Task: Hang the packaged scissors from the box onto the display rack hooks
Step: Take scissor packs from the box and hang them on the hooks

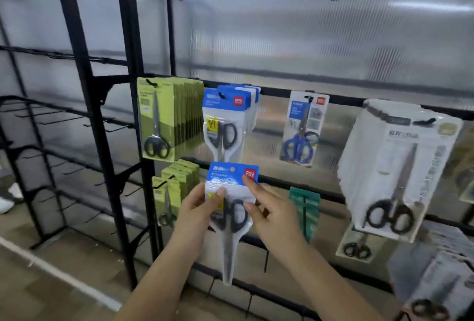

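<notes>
Lower centre of the frame: a packaged pair of scissors (232,207), blue header card uppermost and blade tip pointing down, held upright in front of the black display rack (84,84). The left hand (197,214) grasps the pack's left edge, thumb laid across the clear front; the right hand (266,211) pinches the right edge, index finger on the red logo corner and thumb lower on the plastic. The punched hole in the header sits just below the hanging stack of matching blue-carded packs (228,120) at mid-frame, whose lower tips nearly meet the held pack's top edge. To the left of that stack hang a dense row of green-carded scissors (166,117) and, beneath it, a shorter green row (174,192) close beside the left hand. To the right, well apart, hangs a single blue-handled pack (302,128), with open rail between it and the blue stack. A green pack (305,207) hangs just right of the right wrist. Far right, a thick stack of white-carded scissors (400,171) projects forward. Left third of the frame: bare hooks (51,117) jutting from an adjoining rack section, with open floor (64,269) below.
</notes>
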A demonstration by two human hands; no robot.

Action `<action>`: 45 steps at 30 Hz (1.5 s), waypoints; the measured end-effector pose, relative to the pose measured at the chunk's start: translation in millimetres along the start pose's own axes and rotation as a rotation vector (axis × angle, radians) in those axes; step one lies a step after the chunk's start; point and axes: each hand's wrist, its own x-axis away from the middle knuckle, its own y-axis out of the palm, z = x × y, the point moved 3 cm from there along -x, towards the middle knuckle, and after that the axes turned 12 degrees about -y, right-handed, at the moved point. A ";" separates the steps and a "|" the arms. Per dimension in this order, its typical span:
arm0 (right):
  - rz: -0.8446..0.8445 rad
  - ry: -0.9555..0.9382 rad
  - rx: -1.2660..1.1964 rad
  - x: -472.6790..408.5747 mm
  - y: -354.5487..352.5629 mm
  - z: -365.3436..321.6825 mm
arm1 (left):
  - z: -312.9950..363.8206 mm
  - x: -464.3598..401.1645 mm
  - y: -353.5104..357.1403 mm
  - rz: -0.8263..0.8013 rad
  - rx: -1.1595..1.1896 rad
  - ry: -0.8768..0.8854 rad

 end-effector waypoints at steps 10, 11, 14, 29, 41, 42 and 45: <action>-0.414 0.429 0.111 48.4 83.3 38.3 | -101.0 -27.3 -97.7 0.262 -0.067 -0.329; -0.414 0.457 0.109 50.7 88.3 38.0 | -104.1 -29.7 -101.5 0.271 -0.089 -0.336; -0.402 0.506 0.088 55.0 100.6 33.6 | -106.0 -36.0 -104.5 0.248 -0.072 -0.357; -0.380 0.621 0.373 46.8 105.8 20.4 | -94.3 -62.5 -86.4 0.123 -0.036 -0.326; -0.348 0.704 0.385 87.0 97.0 14.1 | -96.2 -54.4 -84.5 0.135 0.212 -0.403; -0.341 0.709 0.374 90.5 97.0 13.7 | -98.2 -50.4 -85.7 0.121 0.223 -0.406; -0.343 0.721 0.350 95.9 97.6 12.5 | -100.7 -43.1 -88.3 0.135 0.237 -0.407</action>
